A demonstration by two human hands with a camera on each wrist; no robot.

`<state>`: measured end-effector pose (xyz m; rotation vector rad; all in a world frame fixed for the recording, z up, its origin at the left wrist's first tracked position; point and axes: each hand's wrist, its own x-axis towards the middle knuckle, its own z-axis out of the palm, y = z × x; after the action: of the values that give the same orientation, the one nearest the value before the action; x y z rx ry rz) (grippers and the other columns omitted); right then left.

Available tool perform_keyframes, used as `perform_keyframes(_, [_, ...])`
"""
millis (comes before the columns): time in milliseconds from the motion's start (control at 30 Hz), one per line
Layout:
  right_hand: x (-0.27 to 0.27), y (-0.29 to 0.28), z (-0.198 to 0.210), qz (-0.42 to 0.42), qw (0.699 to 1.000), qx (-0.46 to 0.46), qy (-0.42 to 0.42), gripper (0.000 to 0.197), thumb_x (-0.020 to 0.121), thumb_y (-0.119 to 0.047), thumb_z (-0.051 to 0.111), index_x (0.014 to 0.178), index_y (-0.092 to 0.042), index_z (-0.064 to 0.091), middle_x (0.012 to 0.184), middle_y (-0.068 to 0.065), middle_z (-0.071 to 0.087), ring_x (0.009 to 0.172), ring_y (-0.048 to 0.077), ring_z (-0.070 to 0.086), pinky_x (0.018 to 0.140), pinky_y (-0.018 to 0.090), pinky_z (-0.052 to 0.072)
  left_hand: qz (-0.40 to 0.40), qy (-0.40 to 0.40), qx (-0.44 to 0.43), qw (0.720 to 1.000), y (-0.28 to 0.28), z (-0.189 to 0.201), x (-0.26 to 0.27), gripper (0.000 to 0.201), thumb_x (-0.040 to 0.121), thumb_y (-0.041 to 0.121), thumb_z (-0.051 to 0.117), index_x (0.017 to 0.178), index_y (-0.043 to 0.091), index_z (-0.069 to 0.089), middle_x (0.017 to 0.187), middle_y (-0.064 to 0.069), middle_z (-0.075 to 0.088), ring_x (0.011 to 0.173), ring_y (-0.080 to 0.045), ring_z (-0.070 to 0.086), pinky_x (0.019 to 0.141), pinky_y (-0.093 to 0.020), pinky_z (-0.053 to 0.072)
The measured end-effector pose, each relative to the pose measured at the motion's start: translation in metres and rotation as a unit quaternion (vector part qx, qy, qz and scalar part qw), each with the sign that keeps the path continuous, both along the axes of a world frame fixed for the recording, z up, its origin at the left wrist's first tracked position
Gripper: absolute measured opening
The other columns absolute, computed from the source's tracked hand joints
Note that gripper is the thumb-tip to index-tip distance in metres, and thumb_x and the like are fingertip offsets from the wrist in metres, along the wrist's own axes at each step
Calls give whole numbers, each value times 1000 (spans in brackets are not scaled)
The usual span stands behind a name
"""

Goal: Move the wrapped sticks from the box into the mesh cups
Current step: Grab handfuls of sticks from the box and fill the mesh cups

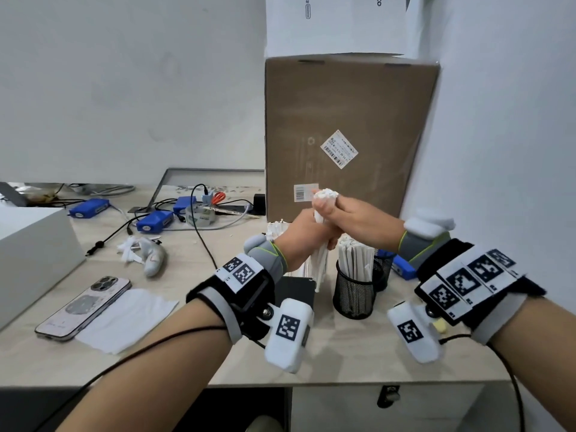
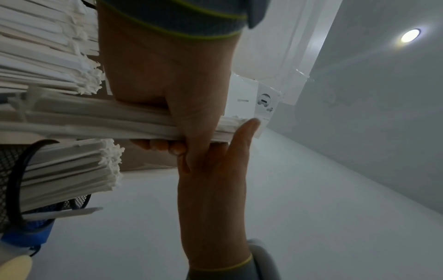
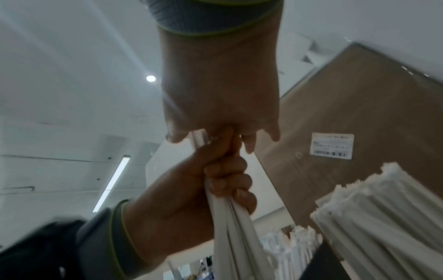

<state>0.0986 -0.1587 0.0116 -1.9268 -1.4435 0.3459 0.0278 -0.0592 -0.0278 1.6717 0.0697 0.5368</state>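
Observation:
Both hands hold one bundle of white wrapped sticks [image 1: 325, 194] upright above the desk. My left hand [image 1: 304, 236] grips its middle with fingers curled round it. Just above, my right hand [image 1: 346, 218] wraps the top end. In the left wrist view the bundle [image 2: 95, 121] runs sideways through my left hand [image 2: 167, 75]. The right wrist view shows my right hand [image 3: 220, 94] over the left fist [image 3: 191, 189]. Below stands a black box [image 1: 296, 291] with more sticks [image 1: 277, 229]. A black mesh cup [image 1: 353, 294] beside it is full of sticks; a second cup [image 1: 381, 272] stands behind.
A tall cardboard box [image 1: 349, 135] stands right behind the hands, against the wall. On the desk at left lie a phone [image 1: 82, 307], a tissue [image 1: 127, 319], blue devices [image 1: 154, 221] with cables, and a white box [image 1: 31, 251]. A blue item [image 1: 403, 268] sits right of the cups.

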Motion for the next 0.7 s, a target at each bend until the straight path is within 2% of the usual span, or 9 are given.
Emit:
perform_keyframes(133, [6, -7, 7, -58, 995, 61, 53, 85, 70, -70, 50, 142, -25, 38, 127, 3, 59, 110, 12, 60, 100, 28, 45, 13, -16, 13, 1000, -8, 6, 3, 22, 85, -3, 52, 76, 16, 57, 51, 9, 47, 48, -9, 38, 48, -24, 34])
perform_keyframes(200, [6, -7, 7, -75, 987, 92, 110, 79, 70, -60, 62, 139, -27, 42, 118, -1, 62, 103, 12, 63, 83, 19, 51, 33, -19, 71, 997, -17, 12, 8, 24, 86, -3, 50, 79, 19, 59, 57, 7, 48, 49, -9, 40, 47, -27, 36])
perform_keyframes(267, [8, -3, 5, -94, 976, 124, 153, 65, 72, -46, 74, 128, -24, 51, 107, -1, 67, 92, 9, 65, 67, 16, 53, 67, -1, 127, 990, -26, 17, 13, 20, 88, -2, 51, 101, 9, 61, 74, 1, 58, 58, -9, 50, 50, -29, 46])
perform_keyframes(333, [12, 0, 4, -142, 960, 173, 170, 44, 76, -35, 76, 116, -21, 61, 102, 0, 70, 90, 9, 66, 64, 19, 53, 83, 0, 89, 992, -36, 22, 14, 35, 89, -2, 54, 124, 0, 52, 107, -15, 63, 85, -21, 64, 63, -22, 54])
perform_keyframes(367, [15, -1, 4, -159, 953, 199, 166, 34, 79, -33, 74, 110, -20, 65, 102, 2, 72, 91, 9, 67, 66, 21, 53, 81, -13, 89, 993, -39, 23, 16, 38, 88, -3, 55, 126, -1, 50, 116, -23, 62, 95, -28, 65, 65, -23, 54])
perform_keyframes(400, [16, -3, 4, -167, 948, 219, 157, 25, 82, -30, 70, 104, -18, 69, 102, 3, 73, 91, 11, 67, 69, 23, 55, 78, -28, 94, 992, -42, 25, 17, 38, 87, -5, 54, 125, 0, 51, 115, -26, 62, 94, -29, 65, 62, -24, 51])
perform_keyframes(500, [20, -9, 3, -153, 943, 259, 145, 18, 87, -21, 59, 100, -14, 70, 99, 4, 75, 99, 13, 69, 85, 34, 54, 33, -23, 73, 997, -47, 28, 23, 37, 77, 0, 53, 114, 5, 56, 80, -12, 64, 56, 0, 58, 50, -11, 40])
perform_keyframes(567, [22, -14, 3, -141, 938, 276, 157, 19, 91, -16, 54, 102, -13, 68, 97, 2, 75, 101, 9, 68, 85, 32, 54, 7, -5, 53, 999, -49, 30, 27, 39, 70, 6, 53, 108, 8, 57, 73, -3, 55, 56, -2, 50, 51, -16, 40])
perform_keyframes(700, [27, -18, 6, -128, 923, 306, 194, 21, 95, -15, 48, 106, -11, 65, 95, 8, 75, 99, 4, 68, 78, 26, 54, -33, 14, 55, 998, -49, 37, 31, 33, 68, 5, 58, 101, 3, 56, 74, -3, 55, 65, -12, 50, 57, -21, 44])
